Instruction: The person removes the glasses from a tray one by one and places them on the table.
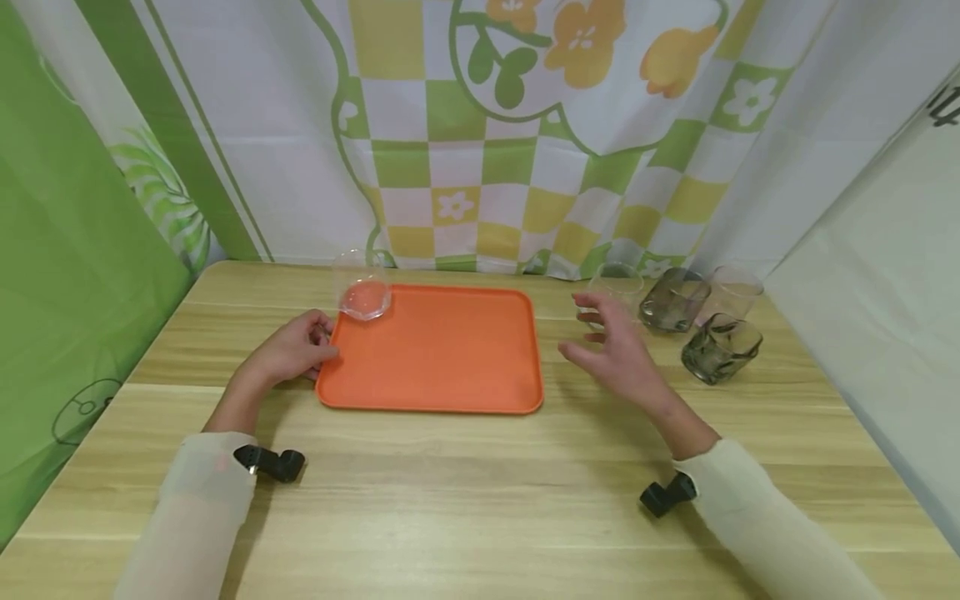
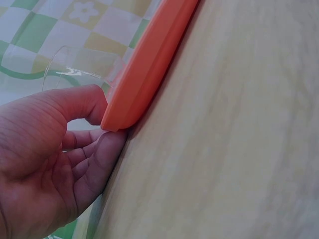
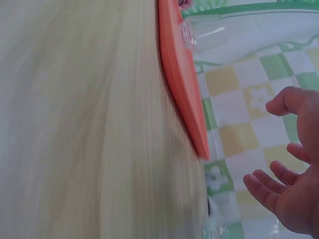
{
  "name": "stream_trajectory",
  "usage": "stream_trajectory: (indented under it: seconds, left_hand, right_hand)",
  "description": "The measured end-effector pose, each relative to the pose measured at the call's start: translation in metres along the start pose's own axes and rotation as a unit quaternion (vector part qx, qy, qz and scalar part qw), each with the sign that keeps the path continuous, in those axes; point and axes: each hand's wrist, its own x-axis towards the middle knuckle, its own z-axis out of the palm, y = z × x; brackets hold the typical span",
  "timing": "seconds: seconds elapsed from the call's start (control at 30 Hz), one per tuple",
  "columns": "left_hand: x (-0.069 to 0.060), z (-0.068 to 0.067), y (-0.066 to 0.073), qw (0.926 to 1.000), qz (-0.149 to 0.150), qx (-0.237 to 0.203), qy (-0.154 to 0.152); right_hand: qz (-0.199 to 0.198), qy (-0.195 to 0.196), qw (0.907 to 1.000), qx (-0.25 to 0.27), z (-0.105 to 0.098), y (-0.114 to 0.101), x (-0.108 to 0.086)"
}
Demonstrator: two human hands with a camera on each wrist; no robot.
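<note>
An orange tray (image 1: 442, 350) lies on the wooden table, with a clear glass (image 1: 365, 287) standing on its far left corner. My left hand (image 1: 296, 348) pinches the tray's left rim; in the left wrist view the thumb (image 2: 92, 104) is at the top edge and the fingers are at the underside. Off the tray's right side, my right hand (image 1: 611, 346) is held above the table, thumb and fingers apart and nothing between them. Behind that hand, partly covered by it, is another clear glass (image 1: 621, 279).
To the right stand a dark square glass (image 1: 673, 302), a faintly pink clear glass (image 1: 737, 292) and a grey patterned glass (image 1: 720, 350). A checked curtain (image 1: 495, 167) hangs along the table's back edge. White cloth borders the right side, green cloth the left.
</note>
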Motion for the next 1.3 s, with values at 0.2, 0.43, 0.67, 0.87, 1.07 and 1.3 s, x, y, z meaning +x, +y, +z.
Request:
stream_trajectory:
  seconds: [0.2,0.43,0.67,0.87,1.07,1.3]
  left_hand:
    - [0.0,0.0,-0.001,1.0,0.002,-0.003,0.0]
    - [0.001,-0.001,0.001,1.0,-0.002,0.001,-0.002]
    - [0.001,-0.001,0.001,0.9999,-0.007,-0.006,-0.004]
    - [0.001,0.0,0.0,0.9999,-0.009,-0.007,-0.002]
    - [0.001,0.0,-0.001,0.9999,-0.012,-0.006,0.001]
    - [0.001,-0.001,-0.001,0.9998,-0.016,-0.005,0.002]
  right_hand:
    - [0.014,-0.016,0.9986,0.048,0.028,-0.001,0.016]
    - [0.034,-0.051,0.9915,0.115,0.062,-0.009,0.036]
    - [0.035,-0.088,0.9912,0.093,0.092,-0.018,0.05]
    - [0.039,-0.094,0.9921,0.073,0.113,-0.025,0.058]
    - [0.06,-0.105,0.9883,0.092,0.14,-0.034,0.067]
    - [0.046,-0.107,0.9909,0.067,0.163,-0.044,0.085]
